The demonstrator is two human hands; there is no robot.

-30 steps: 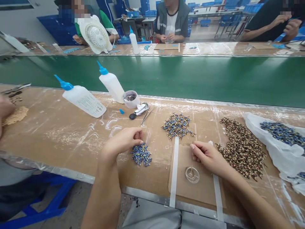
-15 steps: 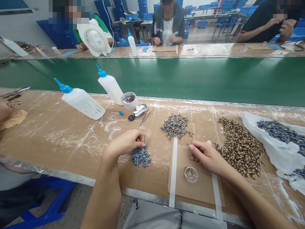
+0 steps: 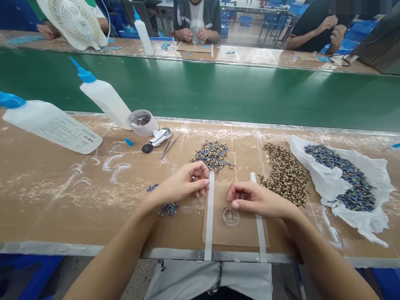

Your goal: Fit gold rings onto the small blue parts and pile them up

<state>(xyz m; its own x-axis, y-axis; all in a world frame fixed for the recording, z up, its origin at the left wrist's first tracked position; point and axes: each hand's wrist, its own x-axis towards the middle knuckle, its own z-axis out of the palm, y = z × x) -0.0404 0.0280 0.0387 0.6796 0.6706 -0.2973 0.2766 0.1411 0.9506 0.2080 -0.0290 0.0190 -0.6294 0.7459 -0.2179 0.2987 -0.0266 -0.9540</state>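
My left hand (image 3: 193, 181) is closed in a pinch above the left strip of white tape; whatever lies between its fingertips is too small to make out. Under that wrist a pile of small blue pieces (image 3: 168, 209) is partly covered. My right hand (image 3: 250, 199) pinches a thin stick (image 3: 230, 209), its lower end down in a small clear round dish (image 3: 231, 221). The dish sits on a cardboard pad (image 3: 236, 238). Just beyond my hands lies a heap of small blue, gold and dark parts (image 3: 212, 155).
Right of the pad are a heap of brown-gold parts (image 3: 286, 175) and a white sheet (image 3: 383, 187) bearing blue parts. At left lie tweezers (image 3: 170, 146), a tube (image 3: 161, 136), a tape roll (image 3: 145, 125) and two bottles (image 3: 59, 125) (image 3: 106, 100). A green belt (image 3: 200, 89) runs behind; people sit across.
My left hand has moved right from the blue pile toward the pad. My right hand has lowered the stick's end into the dish. The camera view has shifted right and down.
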